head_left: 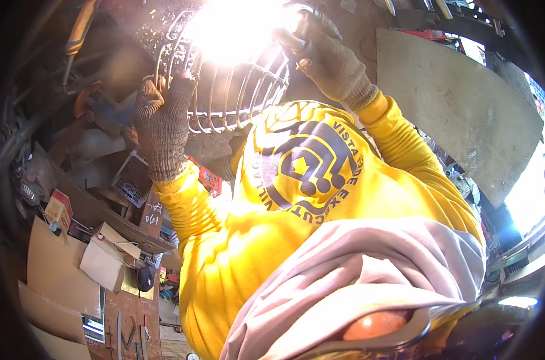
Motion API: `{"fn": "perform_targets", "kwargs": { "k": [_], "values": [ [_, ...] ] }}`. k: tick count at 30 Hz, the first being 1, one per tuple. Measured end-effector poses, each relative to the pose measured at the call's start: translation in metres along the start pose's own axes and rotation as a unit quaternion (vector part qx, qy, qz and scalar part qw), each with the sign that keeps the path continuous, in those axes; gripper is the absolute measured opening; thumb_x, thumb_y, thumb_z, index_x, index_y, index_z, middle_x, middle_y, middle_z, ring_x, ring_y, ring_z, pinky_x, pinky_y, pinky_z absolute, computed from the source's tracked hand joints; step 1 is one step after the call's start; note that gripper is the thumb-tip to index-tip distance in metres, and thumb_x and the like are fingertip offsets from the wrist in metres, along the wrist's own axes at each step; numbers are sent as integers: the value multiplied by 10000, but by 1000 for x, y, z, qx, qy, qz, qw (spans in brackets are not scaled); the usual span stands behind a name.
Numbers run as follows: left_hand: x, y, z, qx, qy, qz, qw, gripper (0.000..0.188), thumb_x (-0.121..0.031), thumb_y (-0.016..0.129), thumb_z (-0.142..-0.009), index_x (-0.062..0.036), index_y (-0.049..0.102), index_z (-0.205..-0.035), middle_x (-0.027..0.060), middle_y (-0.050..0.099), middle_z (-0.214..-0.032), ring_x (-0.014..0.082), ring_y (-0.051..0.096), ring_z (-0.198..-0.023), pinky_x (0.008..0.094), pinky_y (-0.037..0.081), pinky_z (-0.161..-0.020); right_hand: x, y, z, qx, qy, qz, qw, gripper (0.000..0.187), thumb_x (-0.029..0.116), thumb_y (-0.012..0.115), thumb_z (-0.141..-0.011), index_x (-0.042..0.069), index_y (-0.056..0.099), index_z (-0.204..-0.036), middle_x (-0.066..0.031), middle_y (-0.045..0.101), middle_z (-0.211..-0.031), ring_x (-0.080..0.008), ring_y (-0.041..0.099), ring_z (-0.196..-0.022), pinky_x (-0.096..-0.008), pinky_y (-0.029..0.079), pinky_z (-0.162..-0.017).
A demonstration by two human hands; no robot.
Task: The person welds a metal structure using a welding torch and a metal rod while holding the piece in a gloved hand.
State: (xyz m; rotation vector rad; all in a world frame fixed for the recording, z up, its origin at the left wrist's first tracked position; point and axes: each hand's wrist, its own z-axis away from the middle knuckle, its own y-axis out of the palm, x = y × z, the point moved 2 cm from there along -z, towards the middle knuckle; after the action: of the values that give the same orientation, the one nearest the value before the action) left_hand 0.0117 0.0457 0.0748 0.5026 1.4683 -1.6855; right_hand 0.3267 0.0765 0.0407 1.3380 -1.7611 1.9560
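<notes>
The person fills most of what I can see, bent over the work in a yellow sweatshirt (392, 180) with a dark round print. A large pale sheet (458, 114) stretches away at the person's right, its near edge passing close to the right sleeve. A pale cloth (380, 258) lies in folds at the chest.

Ahead of the body is the work itself, a cage of curved metal bars (227, 96), its lower rim just in front of the sweatshirt and its upper part lost in a fierce white glare (239, 30). The gloved right hand (332, 63) is at the right edge of that glare, its grip closed around a dark tool (309, 27). The gloved left hand (164, 123) is at the cage's left edge, fingers against the bars; I cannot tell whether that grip is closed.

Over on the person's left, flat cardboard (59, 264) lies beside an open carton (101, 261), near the left edge of a brown counter (154, 315). A small red-and-cream box (58, 210) sits by the cardboard's far edge. An orange-handled tool (80, 27) hangs beyond the left hand. Smallest, a dark V-shaped tool (128, 335) lies on the counter, toward its near end.
</notes>
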Motion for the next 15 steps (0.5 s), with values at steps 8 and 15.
{"fn": "perform_targets", "kwargs": {
  "k": [8, 15],
  "values": [
    [0, -1, 1, 3, -50, -16, 999, 424, -444, 715, -837, -51, 560, -801, 57, 555, -673, 151, 539, -609, 312, 446, -591, 6, -2, -4, -3, 17, -37, 999, 483, 348, 644, -882, 41, 519, -1233, -188, 644, -1056, -355, 651, -943, -402, 530, -821],
    [-18, -2, 1, 31, -17, 43, 998, 379, -298, 701, -875, -15, 575, -1092, 45, 608, -894, 128, 569, -826, 267, 461, -744, 19, -13, -4, -28, 42, -109, 993, 465, 188, 610, -904, 15, 471, -1312, -156, 607, -1142, -257, 605, -1048, -356, 488, -903]
  ]
}}
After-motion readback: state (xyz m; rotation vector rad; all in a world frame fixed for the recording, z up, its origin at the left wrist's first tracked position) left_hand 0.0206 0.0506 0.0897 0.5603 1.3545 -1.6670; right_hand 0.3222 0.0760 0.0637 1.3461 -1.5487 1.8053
